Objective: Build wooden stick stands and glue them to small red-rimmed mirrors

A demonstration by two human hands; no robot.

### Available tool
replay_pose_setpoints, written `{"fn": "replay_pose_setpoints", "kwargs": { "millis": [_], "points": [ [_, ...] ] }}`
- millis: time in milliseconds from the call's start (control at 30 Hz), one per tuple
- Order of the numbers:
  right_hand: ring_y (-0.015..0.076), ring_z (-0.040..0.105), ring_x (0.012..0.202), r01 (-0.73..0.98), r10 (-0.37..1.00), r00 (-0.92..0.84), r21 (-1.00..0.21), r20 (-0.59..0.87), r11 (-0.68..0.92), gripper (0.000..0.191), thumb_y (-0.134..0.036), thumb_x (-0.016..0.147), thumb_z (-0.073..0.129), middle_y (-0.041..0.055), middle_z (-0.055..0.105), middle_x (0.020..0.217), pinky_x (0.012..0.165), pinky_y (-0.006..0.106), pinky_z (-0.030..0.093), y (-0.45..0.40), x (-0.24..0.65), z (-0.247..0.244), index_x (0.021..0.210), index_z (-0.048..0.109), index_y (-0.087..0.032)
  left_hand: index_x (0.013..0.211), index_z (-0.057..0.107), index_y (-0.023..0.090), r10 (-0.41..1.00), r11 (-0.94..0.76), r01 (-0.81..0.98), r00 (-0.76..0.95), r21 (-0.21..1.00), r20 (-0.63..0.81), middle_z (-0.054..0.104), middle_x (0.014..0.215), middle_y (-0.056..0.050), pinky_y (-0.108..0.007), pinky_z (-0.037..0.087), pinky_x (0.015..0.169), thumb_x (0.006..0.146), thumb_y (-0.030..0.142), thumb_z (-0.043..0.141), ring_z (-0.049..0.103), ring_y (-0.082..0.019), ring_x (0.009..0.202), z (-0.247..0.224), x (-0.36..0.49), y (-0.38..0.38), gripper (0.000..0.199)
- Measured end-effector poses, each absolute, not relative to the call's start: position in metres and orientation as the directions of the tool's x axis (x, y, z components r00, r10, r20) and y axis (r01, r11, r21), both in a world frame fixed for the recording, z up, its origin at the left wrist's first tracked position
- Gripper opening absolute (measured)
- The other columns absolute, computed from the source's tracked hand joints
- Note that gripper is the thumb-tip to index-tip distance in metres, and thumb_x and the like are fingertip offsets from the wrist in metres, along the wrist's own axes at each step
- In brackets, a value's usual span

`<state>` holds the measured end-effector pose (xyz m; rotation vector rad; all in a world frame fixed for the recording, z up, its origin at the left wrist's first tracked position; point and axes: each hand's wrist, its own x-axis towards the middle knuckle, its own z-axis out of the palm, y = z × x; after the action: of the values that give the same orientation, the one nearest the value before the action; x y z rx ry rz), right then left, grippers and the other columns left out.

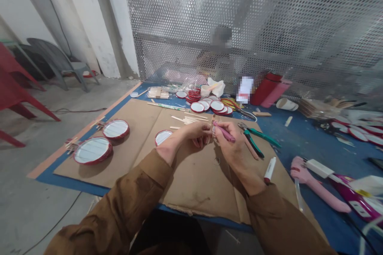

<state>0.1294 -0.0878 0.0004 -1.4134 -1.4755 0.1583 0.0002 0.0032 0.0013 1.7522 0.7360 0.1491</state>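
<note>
Over the cardboard sheet (191, 183), my two hands meet. My right hand (232, 149) is closed round a slim purple pen-shaped tool (225, 131), whose exact kind I cannot make out. The tool's tip reaches the fingers of my left hand (197, 132), which pinch a small wooden stick (213, 118). Most of that stick is hidden by the fingers. Loose craft sticks (191, 119) lie just beyond my left hand. A round white lid with a red rim (163, 137) is partly covered by my left wrist. Green-handled pliers (254, 137) lie right of my right hand.
Two red-rimmed discs with sticks attached (92, 150) rest at left. Behind are piled lids (211, 105) and a bag of sticks (158, 93). A marker (270, 170), a pink glue gun (317, 185) and a purple power strip (356, 199) lie right. A perforated metal panel (179, 20) stands behind.
</note>
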Motion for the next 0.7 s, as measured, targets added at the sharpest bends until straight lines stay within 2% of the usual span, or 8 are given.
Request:
{"fn": "replay_pose_setpoints", "kwargs": {
  "millis": [333, 467, 600, 700],
  "points": [
    [0.0191, 0.062, 0.071, 0.657, 0.791, 0.25, -0.698, 0.559, 0.286, 0.02, -0.039, 0.084, 0.056, 0.0058, 0.068, 0.082, 0.067, 0.034, 0.049, -0.0875, 0.1294, -0.0003, 0.09, 0.061, -0.02, 0.072, 0.052, 0.016, 0.544, -0.128, 0.382, 0.799, 0.915, -0.257, 0.054, 0.058, 0.003, -0.018, 0.043, 0.042, 0.089, 0.033, 0.051, 0.053, -0.008, 0.041, 0.0008, 0.0003, 0.0032, 0.024],
    [0.0184, 0.061, 0.068, 0.612, 0.794, 0.288, -0.74, 0.536, 0.278, 0.022, -0.041, 0.084, 0.057, 0.005, 0.067, 0.079, 0.066, 0.033, 0.049, -0.0875, 0.1298, 0.0003, 0.089, 0.06, -0.02, 0.074, 0.053, 0.016, 0.534, -0.126, 0.366, 0.808, 0.922, -0.248, 0.056, 0.06, 0.002, -0.018, 0.044, 0.043, 0.091, 0.032, 0.048, 0.053, -0.007, 0.043, -0.0009, -0.0001, 0.0044, 0.024],
    [0.0197, 0.062, 0.074, 0.666, 0.777, 0.247, -0.684, 0.579, 0.298, 0.021, -0.039, 0.084, 0.056, 0.006, 0.068, 0.084, 0.071, 0.035, 0.049, -0.0871, 0.1296, -0.0004, 0.09, 0.061, -0.02, 0.071, 0.052, 0.016, 0.537, -0.11, 0.36, 0.806, 0.927, -0.249, 0.055, 0.059, 0.002, -0.018, 0.044, 0.043, 0.09, 0.034, 0.05, 0.054, -0.007, 0.043, -0.0031, 0.0005, 0.0055, 0.026],
    [0.0191, 0.062, 0.069, 0.648, 0.782, 0.267, -0.706, 0.564, 0.287, 0.023, -0.04, 0.083, 0.057, 0.0056, 0.068, 0.08, 0.066, 0.033, 0.048, -0.0869, 0.1299, -0.0009, 0.09, 0.061, -0.019, 0.075, 0.052, 0.016, 0.531, -0.111, 0.356, 0.81, 0.928, -0.248, 0.056, 0.06, 0.002, -0.019, 0.044, 0.043, 0.089, 0.036, 0.051, 0.054, -0.008, 0.043, -0.0032, 0.001, 0.0056, 0.024]
  ]
}}
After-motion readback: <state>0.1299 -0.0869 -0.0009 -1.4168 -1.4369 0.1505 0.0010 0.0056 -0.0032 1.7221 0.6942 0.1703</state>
